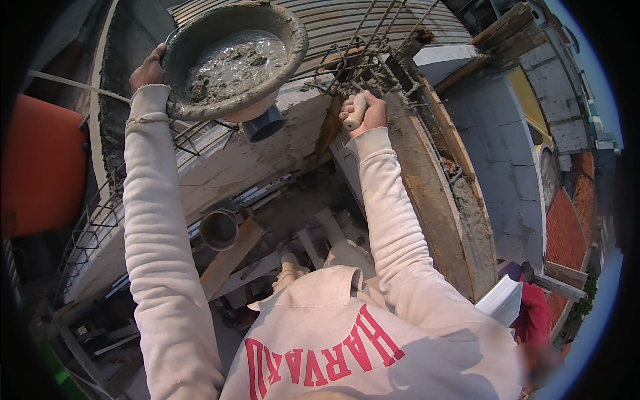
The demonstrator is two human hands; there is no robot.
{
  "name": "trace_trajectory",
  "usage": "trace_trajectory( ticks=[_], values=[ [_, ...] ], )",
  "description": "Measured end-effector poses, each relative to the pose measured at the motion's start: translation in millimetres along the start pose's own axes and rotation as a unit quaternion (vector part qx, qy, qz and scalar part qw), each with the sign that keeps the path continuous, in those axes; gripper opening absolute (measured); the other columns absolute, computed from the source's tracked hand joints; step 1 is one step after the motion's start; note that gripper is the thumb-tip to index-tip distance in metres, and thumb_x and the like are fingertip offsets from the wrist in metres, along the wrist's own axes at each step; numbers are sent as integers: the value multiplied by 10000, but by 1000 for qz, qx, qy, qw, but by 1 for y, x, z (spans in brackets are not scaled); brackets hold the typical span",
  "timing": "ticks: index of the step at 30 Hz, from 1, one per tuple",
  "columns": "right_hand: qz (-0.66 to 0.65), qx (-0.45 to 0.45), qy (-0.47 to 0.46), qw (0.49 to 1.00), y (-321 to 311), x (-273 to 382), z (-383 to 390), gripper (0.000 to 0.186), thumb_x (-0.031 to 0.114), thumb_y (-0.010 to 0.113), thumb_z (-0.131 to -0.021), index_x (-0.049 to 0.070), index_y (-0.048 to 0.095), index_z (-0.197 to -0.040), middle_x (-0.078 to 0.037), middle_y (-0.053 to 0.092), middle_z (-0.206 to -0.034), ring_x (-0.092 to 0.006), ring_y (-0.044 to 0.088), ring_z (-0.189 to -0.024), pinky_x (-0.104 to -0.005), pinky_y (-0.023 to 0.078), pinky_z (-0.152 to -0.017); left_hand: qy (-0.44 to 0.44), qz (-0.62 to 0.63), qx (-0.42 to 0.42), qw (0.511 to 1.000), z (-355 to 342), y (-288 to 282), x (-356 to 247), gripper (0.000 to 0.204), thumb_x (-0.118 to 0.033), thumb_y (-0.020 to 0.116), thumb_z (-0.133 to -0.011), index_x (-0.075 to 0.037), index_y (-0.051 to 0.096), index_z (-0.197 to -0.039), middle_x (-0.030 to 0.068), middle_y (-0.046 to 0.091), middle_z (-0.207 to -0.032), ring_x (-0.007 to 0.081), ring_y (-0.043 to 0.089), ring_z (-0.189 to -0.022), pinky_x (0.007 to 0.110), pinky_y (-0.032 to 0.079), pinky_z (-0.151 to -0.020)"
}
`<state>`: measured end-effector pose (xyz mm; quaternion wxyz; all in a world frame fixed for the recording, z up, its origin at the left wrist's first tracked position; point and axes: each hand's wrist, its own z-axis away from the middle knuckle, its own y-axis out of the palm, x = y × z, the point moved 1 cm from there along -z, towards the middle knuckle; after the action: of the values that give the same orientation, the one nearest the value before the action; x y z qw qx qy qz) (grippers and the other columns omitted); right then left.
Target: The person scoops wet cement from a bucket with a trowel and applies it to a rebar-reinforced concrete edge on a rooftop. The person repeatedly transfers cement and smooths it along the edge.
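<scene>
One basin, one tool handle, one orange container

Basin grey, mortar shiny grey. Handle cream. Sweatshirt off-white, lettering red. Tank orange. Roof tiles red-orange. Corrugated sheet grey-brown, striped.

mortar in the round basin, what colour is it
The mortar in the basin is grey, with a wet sheen; it shows best in the head view.
</scene>
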<state>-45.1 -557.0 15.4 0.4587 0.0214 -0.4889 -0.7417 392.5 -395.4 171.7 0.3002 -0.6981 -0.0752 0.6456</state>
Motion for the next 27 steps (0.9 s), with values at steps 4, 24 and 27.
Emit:
trace_trajectory(
  ticks=[4, 24, 27],
  values=[
    [158, -21, 4, 987, 9, 11, 118, 358, 369, 589, -982, 48, 565, -1139, -64, 572, -775, -159, 544, -561, -334, 462, -487, -18, 132, -18, 991, 1, -10, 12, 535, -407, 844, -825, 74, 782, -1050, 146, 783, -1005, 187, 704, -891, 332, 533, -872],
    [923, 126, -364, -18, 274, 42, 178, 369, 211, 714, -864, 18, 737, -1178, -197, 748, -1065, -342, 720, -1050, -422, 571, -957, 136, 135, -49, 980, 107, -1, -71, 451, -381, 798, -865, 42, 800, -1021, 76, 734, -799, 135, 631, -707, 320, 523, -712],
    [918, 157, -359, 58, 244, 37, 127, 372, 199, 706, -849, 8, 741, -1166, -211, 738, -1098, -344, 713, -1064, -416, 569, -968, 148, 143, -46, 978, 114, 10, -87, 447, -376, 797, -866, 44, 799, -1021, 75, 734, -799, 134, 630, -705, 318, 522, -709]
  ],
)
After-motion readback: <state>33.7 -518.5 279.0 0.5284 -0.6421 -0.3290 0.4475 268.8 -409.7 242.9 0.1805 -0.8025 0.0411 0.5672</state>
